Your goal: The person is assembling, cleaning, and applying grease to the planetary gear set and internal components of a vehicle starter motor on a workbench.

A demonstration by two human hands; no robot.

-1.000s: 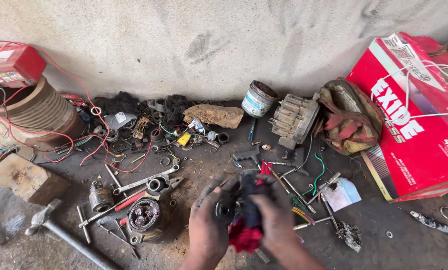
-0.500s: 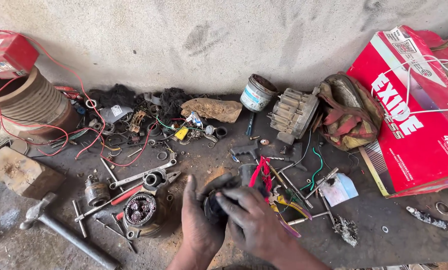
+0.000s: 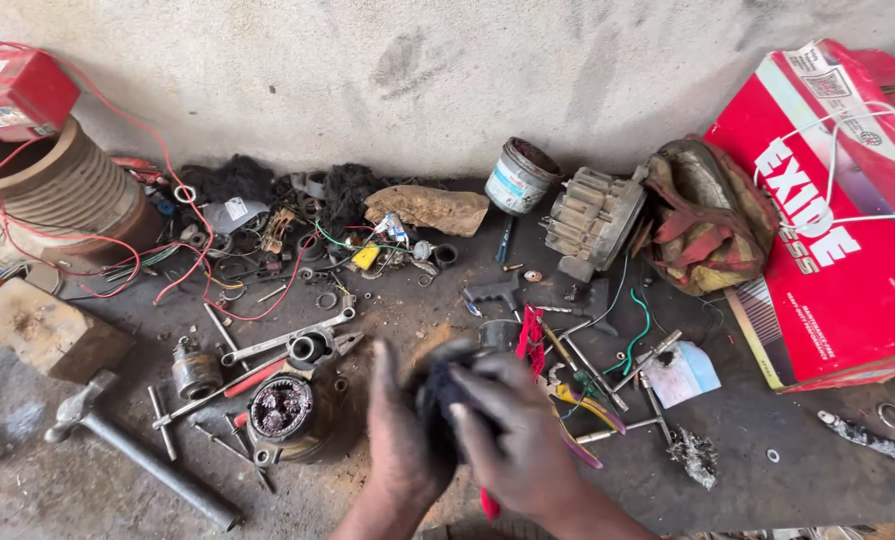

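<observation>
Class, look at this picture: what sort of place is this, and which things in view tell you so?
Probably an informal repair workshop for motors or vehicle electrics, worked on the floor. Signs: a finned metal motor housing by the wall, a hammer, and both hands gripping a dark greasy part.

box (image 3: 848, 270) red, white stripe | wires (image 3: 183, 270) red | tin (image 3: 520, 178) blue-white

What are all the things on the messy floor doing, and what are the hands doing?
Left hand: gripping a dark round part.
Right hand: wrapped over the dark round part, blurred.
Tin can: open, tilted.
Hammer: lying flat.
Red carton: lying flat, white cord across it.
Cloth bag: crumpled, open.
Finned metal housing: on its side.
Red wire: loose, tangled.
</observation>
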